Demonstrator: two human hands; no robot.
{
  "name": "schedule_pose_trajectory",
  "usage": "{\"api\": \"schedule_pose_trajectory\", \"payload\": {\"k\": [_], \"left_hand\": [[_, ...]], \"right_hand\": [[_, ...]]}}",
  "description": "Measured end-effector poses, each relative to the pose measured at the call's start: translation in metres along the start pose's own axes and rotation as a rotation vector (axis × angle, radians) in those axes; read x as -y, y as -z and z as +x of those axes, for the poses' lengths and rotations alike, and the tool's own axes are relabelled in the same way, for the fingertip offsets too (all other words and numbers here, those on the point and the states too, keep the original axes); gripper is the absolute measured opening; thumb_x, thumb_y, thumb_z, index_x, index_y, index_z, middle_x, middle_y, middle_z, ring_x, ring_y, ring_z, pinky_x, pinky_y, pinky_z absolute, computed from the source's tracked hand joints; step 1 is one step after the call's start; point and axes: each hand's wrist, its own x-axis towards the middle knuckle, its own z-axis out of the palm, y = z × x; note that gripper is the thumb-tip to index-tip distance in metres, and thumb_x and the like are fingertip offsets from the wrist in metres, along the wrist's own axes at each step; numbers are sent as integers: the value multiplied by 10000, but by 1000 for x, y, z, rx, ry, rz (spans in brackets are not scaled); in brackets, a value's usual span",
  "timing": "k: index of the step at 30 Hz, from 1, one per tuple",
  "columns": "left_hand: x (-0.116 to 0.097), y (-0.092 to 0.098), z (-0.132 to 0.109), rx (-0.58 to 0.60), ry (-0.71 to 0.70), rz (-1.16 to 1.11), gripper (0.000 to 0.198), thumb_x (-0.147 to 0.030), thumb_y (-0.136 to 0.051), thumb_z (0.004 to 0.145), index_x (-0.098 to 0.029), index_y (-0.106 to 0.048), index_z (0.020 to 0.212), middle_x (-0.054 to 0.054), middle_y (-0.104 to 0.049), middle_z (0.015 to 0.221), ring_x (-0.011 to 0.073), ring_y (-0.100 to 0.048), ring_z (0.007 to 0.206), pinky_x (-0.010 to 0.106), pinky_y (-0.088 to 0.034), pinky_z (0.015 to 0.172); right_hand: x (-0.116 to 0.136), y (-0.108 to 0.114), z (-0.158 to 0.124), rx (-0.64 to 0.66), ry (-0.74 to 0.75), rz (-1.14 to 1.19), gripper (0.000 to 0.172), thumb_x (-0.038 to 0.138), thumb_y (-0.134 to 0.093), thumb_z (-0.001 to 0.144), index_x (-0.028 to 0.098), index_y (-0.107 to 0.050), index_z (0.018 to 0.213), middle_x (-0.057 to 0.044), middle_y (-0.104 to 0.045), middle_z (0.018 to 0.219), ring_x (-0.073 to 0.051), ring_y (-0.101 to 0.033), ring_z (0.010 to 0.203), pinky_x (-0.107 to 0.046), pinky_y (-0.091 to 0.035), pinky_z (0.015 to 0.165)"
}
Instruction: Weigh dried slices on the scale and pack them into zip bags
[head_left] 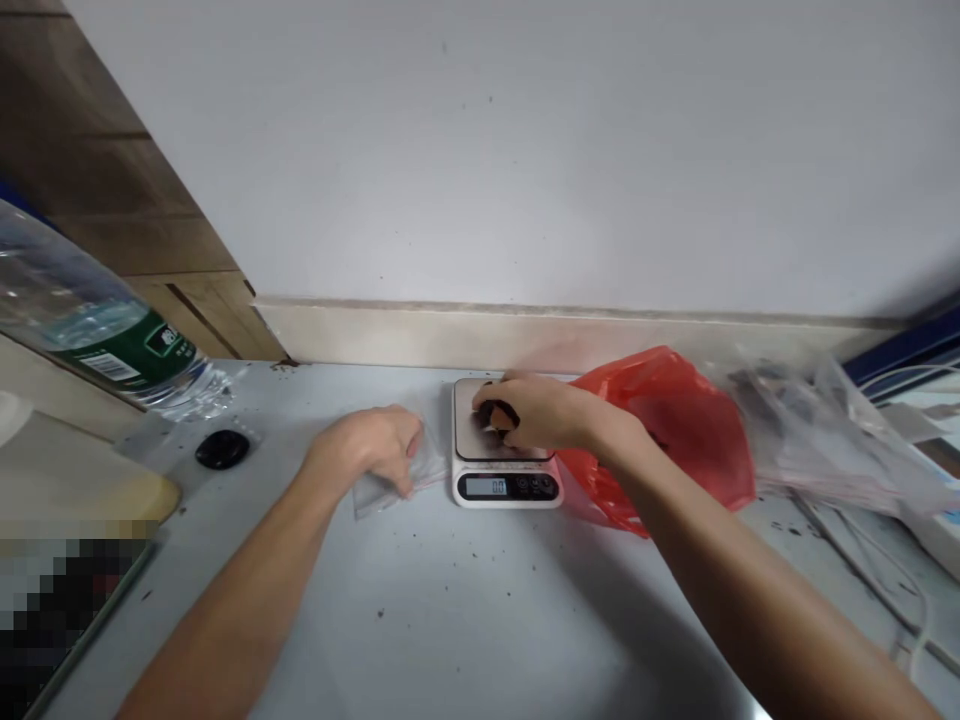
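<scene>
A small white kitchen scale (pixel 463 468) with a steel plate stands against the wall, its display reading 0.0. Over the plate, my right hand (pixel 536 408) curls its fingers round a dark brown thing (pixel 495 418) with a lighter patch, too blurred to name. To the left of the scale lies a clear plastic bag (pixel 373 496), and my left hand (pixel 384 450) closes its fingers and thumb on it. Beside my right forearm sits an open red plastic bag (pixel 705 425); its contents are mostly hidden.
Several clear plastic bags (pixel 817 465) lie in a pile at the right, with white cables (pixel 862 550) nearby. A black oval object (pixel 222 449) and a large water bottle (pixel 112 330) are at the left. Dark crumbs dot the grey table (pixel 420 640).
</scene>
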Motion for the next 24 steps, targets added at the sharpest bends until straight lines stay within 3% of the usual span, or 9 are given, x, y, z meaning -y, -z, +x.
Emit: {"api": "schedule_pose_trajectory", "payload": {"k": [3, 6, 10, 14, 17, 19, 22, 24], "left_hand": [[2, 1, 1, 17, -15, -29, 144, -227, -637, 582, -222, -584, 716, 30, -705, 876, 221, -639, 737, 296, -428, 581], [10, 4, -2, 4, -24, -58, 128, -181, -594, 602, -220, -604, 724, 28, -702, 848, 211, -650, 740, 291, -465, 624], [19, 10, -12, -27, -41, -93, 140, -174, -571, 603, -222, -614, 728, 25, -700, 812, 211, -659, 744, 283, -469, 628], [24, 17, -27, -123, -106, -189, 56, -215, -544, 642, -229, -549, 696, 8, -655, 756, 186, -593, 663, 285, -430, 580], [24, 24, -36, -245, -163, -248, 95, -305, -544, 726, -235, -602, 754, 2, -672, 751, 186, -607, 680, 277, -447, 595], [20, 27, -41, -360, -168, -274, 201, -373, -548, 764, -238, -678, 839, 13, -721, 809, 198, -660, 738, 274, -473, 625], [7, 31, -43, -536, -150, -333, 290, -436, -559, 776, -229, -734, 876, 32, -763, 854, 209, -706, 782, 271, -489, 641], [-3, 31, -43, -638, -156, -387, 282, -448, -581, 763, -221, -740, 820, 34, -768, 820, 208, -712, 776, 265, -492, 637]], "right_hand": [[0, 5, -6, 8, 5, 41, 489, -14, -594, 679, 263, -736, 1056, -34, -688, 965, -139, -570, 670, -237, -330, 515], [-2, 7, -11, -10, -8, 88, 556, -17, -601, 640, 293, -736, 1082, -25, -701, 1009, -148, -605, 703, -228, -366, 518], [-10, 7, -18, -43, 2, 193, 619, 31, -621, 715, 337, -723, 1243, -25, -749, 1129, -195, -696, 869, -252, -493, 654], [-22, 9, -26, -76, -108, 272, 721, 96, -671, 806, 357, -601, 1475, -43, -706, 1369, -239, -707, 1084, -311, -554, 863], [-27, 12, -31, -187, -142, 237, 596, 184, -688, 880, 317, -626, 1457, -76, -690, 1397, -258, -699, 1120, -344, -554, 902], [-24, 13, -32, -331, -93, 223, 434, 202, -654, 919, 274, -704, 1344, -92, -742, 1264, -248, -710, 1042, -333, -554, 849], [-10, 11, -32, -474, 114, 304, 284, 242, -556, 997, 241, -741, 1213, -64, -771, 1036, -197, -702, 852, -299, -535, 744], [1, 7, -29, -440, 264, 380, 279, 287, -512, 1037, 242, -728, 1208, -28, -758, 928, -164, -667, 735, -286, -509, 698]]}}
